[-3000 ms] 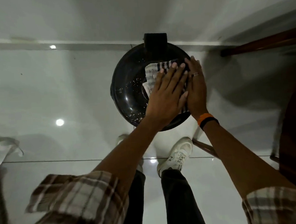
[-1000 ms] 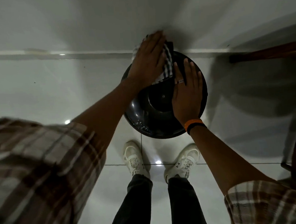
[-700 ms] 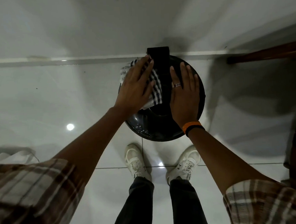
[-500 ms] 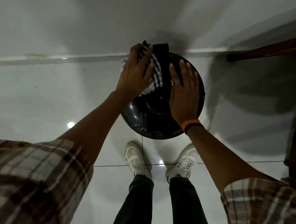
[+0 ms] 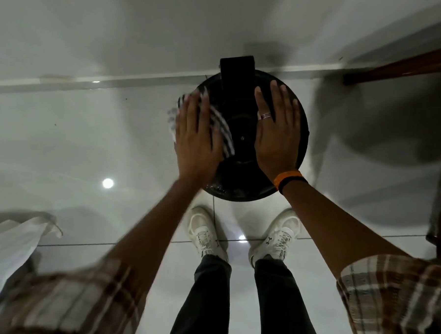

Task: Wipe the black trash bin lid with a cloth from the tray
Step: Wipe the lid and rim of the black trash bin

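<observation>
The round black trash bin lid [image 5: 240, 130] stands on the floor against the wall, its hinge block [image 5: 237, 69] at the far side. My left hand [image 5: 196, 137] lies flat on a black-and-white striped cloth [image 5: 222, 131], pressing it onto the lid's left side; the hand and cloth are blurred. Part of the cloth sticks out past the lid's left rim. My right hand [image 5: 276, 133], with a ring and an orange-black wristband, rests flat and spread on the lid's right half, holding nothing.
My two white shoes [image 5: 205, 234] stand on the glossy white tile floor just below the bin. A dark wooden furniture leg [image 5: 398, 65] runs at the upper right. A white cloth or bag [image 5: 11, 244] lies at the left edge.
My left hand has slid the cloth from the lid's far edge by the hinge down and left to the lid's left side. My right hand has stayed flat on the right half.
</observation>
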